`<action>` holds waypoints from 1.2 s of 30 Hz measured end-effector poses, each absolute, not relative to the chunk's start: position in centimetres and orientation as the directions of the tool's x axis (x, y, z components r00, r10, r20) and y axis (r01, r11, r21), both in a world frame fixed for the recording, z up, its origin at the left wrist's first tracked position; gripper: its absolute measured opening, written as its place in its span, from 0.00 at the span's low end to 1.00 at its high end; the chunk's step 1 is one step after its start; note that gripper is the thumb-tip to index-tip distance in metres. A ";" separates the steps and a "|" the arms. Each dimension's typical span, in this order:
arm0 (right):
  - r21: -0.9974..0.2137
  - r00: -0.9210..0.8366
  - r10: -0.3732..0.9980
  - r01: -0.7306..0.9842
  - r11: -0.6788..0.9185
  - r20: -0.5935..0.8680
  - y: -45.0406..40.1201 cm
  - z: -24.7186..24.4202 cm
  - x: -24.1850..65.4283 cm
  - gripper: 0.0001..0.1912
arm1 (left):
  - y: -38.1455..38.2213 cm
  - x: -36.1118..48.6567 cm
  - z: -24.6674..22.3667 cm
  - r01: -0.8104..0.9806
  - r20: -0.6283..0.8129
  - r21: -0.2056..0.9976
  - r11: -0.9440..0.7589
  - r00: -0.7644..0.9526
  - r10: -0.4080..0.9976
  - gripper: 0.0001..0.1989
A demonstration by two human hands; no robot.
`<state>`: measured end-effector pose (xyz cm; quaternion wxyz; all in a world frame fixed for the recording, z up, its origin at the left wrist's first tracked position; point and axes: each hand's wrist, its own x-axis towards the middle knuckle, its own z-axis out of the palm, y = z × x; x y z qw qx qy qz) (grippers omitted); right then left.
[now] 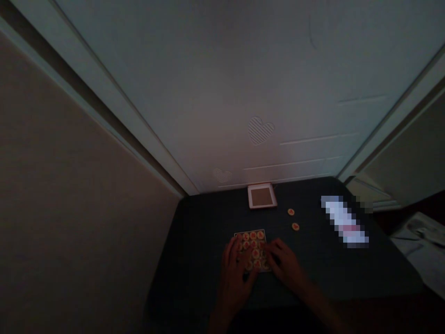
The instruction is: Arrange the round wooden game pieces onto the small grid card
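A shallow square box (249,230) on the dark table holds rows of round Chinese chess pieces (255,253) with red characters. My left hand (234,271) lies over the box's left side, its fingers and thumb apart and resting on or just above the pieces. At the right edge of the box is my right hand (285,264), fingers bent and apart, with the fingertips at the pieces there. Dim light hides whether those fingertips press on a piece. Two loose pieces, one chess piece (291,212) and another chess piece (295,227), lie farther back to the right.
An open box lid (262,207) with a brown inside lies near the back of the table (205,222). A bright, pixelated object (344,220) is on the right. Behind the table stands a white panel (208,93) with heart patterns; a wall (69,185) borders the left.
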<state>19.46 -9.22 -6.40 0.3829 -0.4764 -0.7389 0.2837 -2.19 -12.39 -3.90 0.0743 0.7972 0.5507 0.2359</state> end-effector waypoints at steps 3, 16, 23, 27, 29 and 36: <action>-0.751 -0.285 0.916 0.528 0.396 0.282 -9.7 -6.8 19.9 0.19 | -12.3 -2.0 -4.1 0.869 0.282 0.342 -0.358 0.269 0.921 0.27; -0.768 -0.245 0.915 0.498 0.402 0.320 -9.9 -6.3 19.9 0.19 | -12.2 -2.3 -4.2 0.825 0.260 0.443 -0.350 0.255 0.931 0.26; -0.699 -0.019 0.908 0.632 0.335 0.418 -7.8 -6.0 22.7 0.15 | -12.2 -2.9 -4.9 0.767 0.299 0.561 -0.310 0.161 0.941 0.27; -0.582 0.110 0.878 0.785 0.210 0.466 -5.6 -6.3 26.2 0.18 | -12.2 -3.1 -5.1 0.746 0.316 0.585 -0.319 0.153 0.936 0.27; -0.530 0.099 0.880 0.827 0.187 0.465 -5.0 -6.5 27.6 0.21 | -12.2 -3.0 -5.2 0.743 0.316 0.591 -0.315 0.146 0.938 0.27; -0.411 -0.035 0.902 0.882 0.230 0.430 -6.1 -8.1 28.7 0.19 | -12.2 -3.0 -5.3 0.740 0.332 0.593 -0.317 0.133 0.934 0.27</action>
